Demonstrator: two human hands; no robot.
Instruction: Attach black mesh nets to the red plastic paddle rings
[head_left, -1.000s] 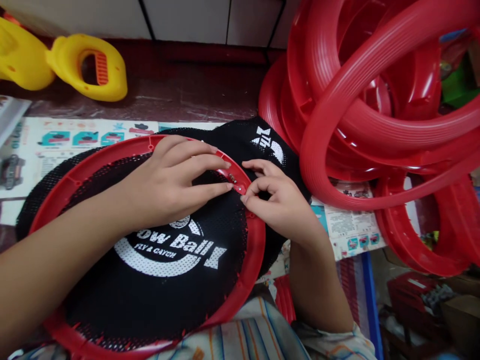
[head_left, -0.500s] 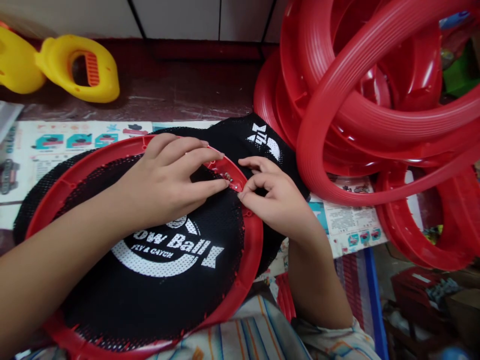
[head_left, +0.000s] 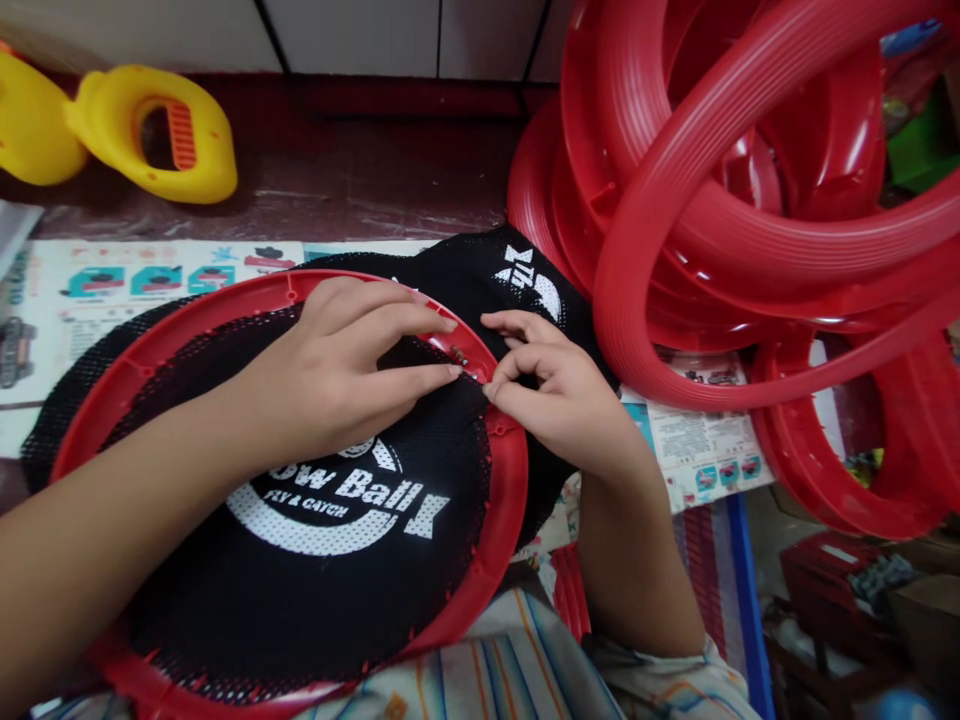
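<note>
Working at the upper right of a circular red plastic ring lying on a white printed sheet and overlapping a striped-cloth lap. Resting a loosely spread left hand over that stretch, apparently gripping nothing; pinching with touching thumb and forefinger of the right hand, apparently at the edge of black mesh fabric. Probably working best by steadying the ring while keeping mesh tension even. Facing ribbed side upward; having no long axis; showing white lettering running left to right.

Red rings bar passage beyond the right hand.
</note>
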